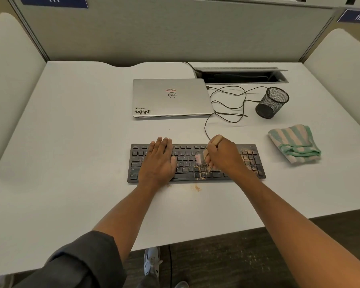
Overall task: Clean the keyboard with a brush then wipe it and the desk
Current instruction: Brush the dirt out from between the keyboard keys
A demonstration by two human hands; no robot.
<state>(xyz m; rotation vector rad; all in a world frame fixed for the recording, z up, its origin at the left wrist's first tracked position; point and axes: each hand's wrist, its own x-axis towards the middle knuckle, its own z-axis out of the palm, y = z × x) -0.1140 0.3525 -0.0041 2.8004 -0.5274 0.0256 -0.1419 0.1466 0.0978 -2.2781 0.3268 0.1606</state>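
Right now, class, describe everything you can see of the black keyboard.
The flat black plastic keyboard lies level near the white desk's front edge, its thin cable running from its back edge. Tan crumbs dust its middle and right keys. The left hand rests flat on it; the right hand grips a wooden brush against it.

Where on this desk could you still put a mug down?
The desk is bare left of the laptop and keyboard, and along its near edge. The right is crowded: cable, pen cup, cloth. Crumbs lie just before the keyboard.
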